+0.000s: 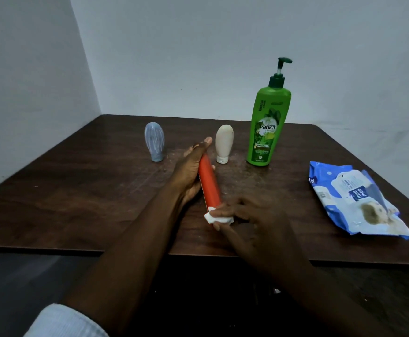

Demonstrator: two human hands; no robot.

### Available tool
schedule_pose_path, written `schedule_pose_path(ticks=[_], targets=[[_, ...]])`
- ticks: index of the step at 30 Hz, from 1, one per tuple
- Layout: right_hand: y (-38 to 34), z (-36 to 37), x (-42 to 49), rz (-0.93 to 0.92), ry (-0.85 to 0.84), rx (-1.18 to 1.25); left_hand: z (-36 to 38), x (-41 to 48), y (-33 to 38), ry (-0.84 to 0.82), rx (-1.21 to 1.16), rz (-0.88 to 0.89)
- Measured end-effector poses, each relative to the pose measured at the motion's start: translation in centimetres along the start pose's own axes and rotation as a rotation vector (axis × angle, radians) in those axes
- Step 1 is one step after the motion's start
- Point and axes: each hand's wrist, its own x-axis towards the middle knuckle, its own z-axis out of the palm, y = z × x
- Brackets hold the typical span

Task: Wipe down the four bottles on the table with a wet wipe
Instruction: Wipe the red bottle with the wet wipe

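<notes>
My left hand [189, 170] grips a long red bottle [209, 184], tilted with its far end up, above the middle of the dark wooden table [77, 190]. At the bottle's near end my right hand [252, 215] presses a folded white wet wipe [217, 217]. Behind, three bottles stand upright: a small clear blue one [154, 142] on the left, a small beige one [223, 143] cap down, and a tall green pump shampoo bottle [268, 122] to its right.
A blue and white pack of wet wipes [354, 203] lies on the table's right side. Grey walls close in behind and to the left. The table's front edge runs just below my hands.
</notes>
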Motion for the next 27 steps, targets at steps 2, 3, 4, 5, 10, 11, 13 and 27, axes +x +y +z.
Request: schedule_pose_path(ticks=[2, 3, 4, 5, 10, 11, 13, 27], targets=[[-0.1, 0.3, -0.3, -0.049, -0.018, -0.002, -0.1, 0.2, -0.1, 0.015, -0.001, -0.007], [0.1, 0.2, -0.5, -0.055, -0.015, -0.003, -0.1, 0.3, -0.1, 0.015, -0.010, -0.011], [0.5, 0.0, -0.7, -0.041, -0.004, -0.005, 0.0, 0.4, -0.2, 0.014, -0.023, -0.015], [0.9, -0.3, -0.8, -0.008, 0.004, -0.010, 0.0, 0.5, -0.2, 0.016, -0.039, -0.020], [1.6, -1.4, -1.2, 0.201, 0.032, 0.019, -0.3, 0.5, -0.2, 0.065, -0.178, -0.092], [1.4, -1.5, -1.1, 0.256, 0.063, 0.050, -0.4, 0.6, -0.2, 0.066, -0.233, -0.098], [1.0, -1.6, -1.0, 0.349, 0.118, 0.146, -0.7, 0.7, 0.0, 0.073, -0.312, -0.096], [-1.7, 1.2, 2.9, -0.142, 0.281, -0.073, -0.7, 0.6, 0.1, 0.033, -0.425, -0.197]])
